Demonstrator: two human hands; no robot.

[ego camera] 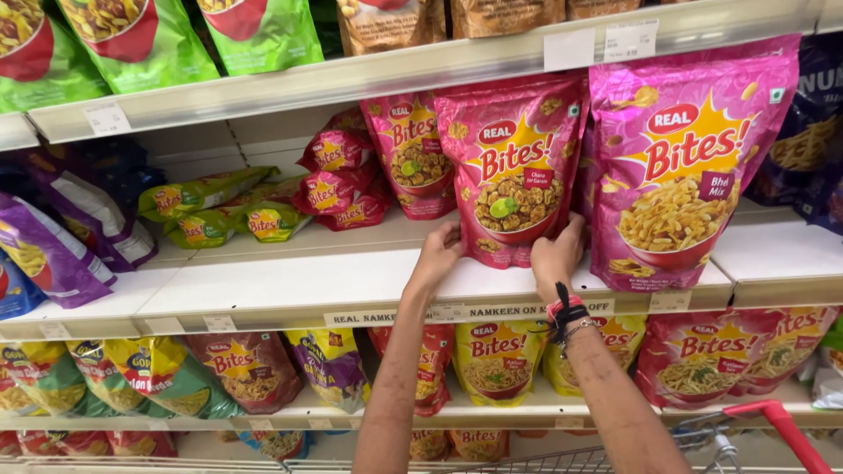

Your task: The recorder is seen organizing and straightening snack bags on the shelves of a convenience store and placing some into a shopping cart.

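Shelf front edge | our left hand and right hand each clamp a bottom corner of the pink pouch | keeps it upright, facing out

The white shelf in front of me carries snack bags. My left hand and right hand steady a pink pouch standing upright on it. At three o'clock from that stands a bigger pink pouch, just beside it. At nine o'clock lie small yellow-green packets and small red packets (tipped over in a loose heap). Purple bags sit further out at nine o'clock.
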